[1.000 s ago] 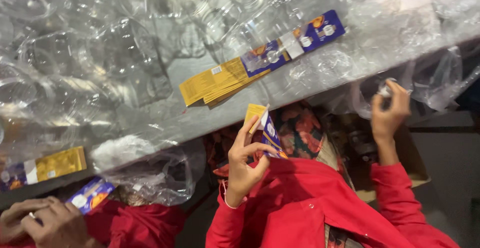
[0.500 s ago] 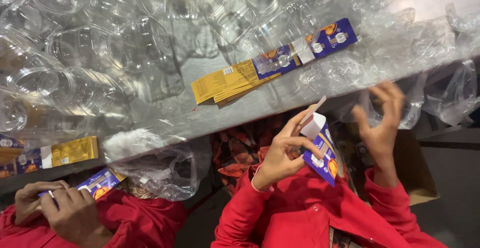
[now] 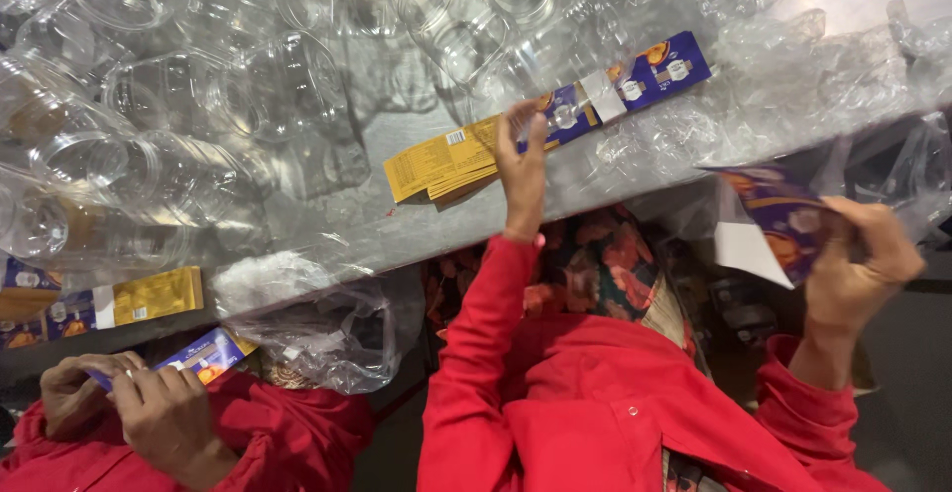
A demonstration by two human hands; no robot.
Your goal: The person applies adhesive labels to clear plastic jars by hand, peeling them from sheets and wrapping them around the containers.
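My left hand (image 3: 521,155) reaches up onto the grey table (image 3: 397,239), its fingertips on a stack of flat yellow and blue paper labels (image 3: 446,160). Whether it pinches the top label is unclear. Off the table's edge at the right, my right hand (image 3: 858,269) grips one loose blue and white label (image 3: 778,219), bent and tilted. Both my sleeves are red.
Many clear plastic jars (image 3: 198,105) crowd the table beyond the labels. A crumpled clear plastic bag (image 3: 327,328) hangs over the near edge. At the lower left a co-worker's hands (image 3: 149,403) hold a blue label (image 3: 203,353), below another label stack (image 3: 139,299).
The label held by my left hand near my chest is now in my right hand, further right. My left hand has let go and reached up to the stack on the table.
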